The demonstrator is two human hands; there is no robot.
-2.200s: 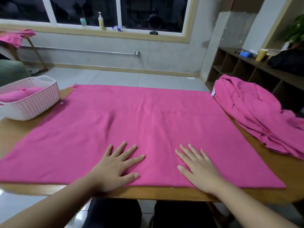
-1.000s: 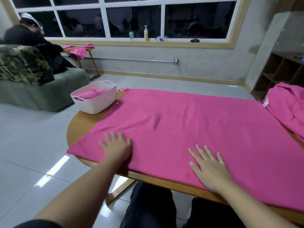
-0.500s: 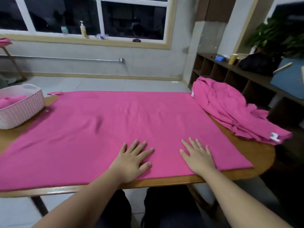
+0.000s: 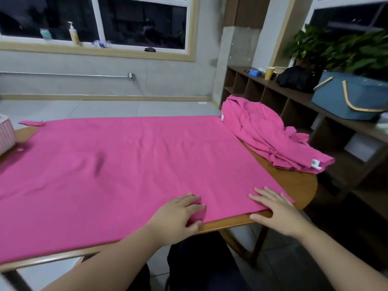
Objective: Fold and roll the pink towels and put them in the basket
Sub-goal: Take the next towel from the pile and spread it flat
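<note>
Gripping the near edge to start a fold
Left hand (image 4: 178,215) pinches the spread towel (image 4: 126,164); right hand (image 4: 275,208) lies flat, fingers apart, thumb under its corner.

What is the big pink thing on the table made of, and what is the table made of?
The spread pink towel looks like soft matte cloth, maybe microfibre or cotton: it wrinkles, and bunches up where the left hand pinches its near edge. The table looks like wood with a smooth, slightly shiny finish: orange-brown, with light glinting along its rim. It could be a veneer.
</note>
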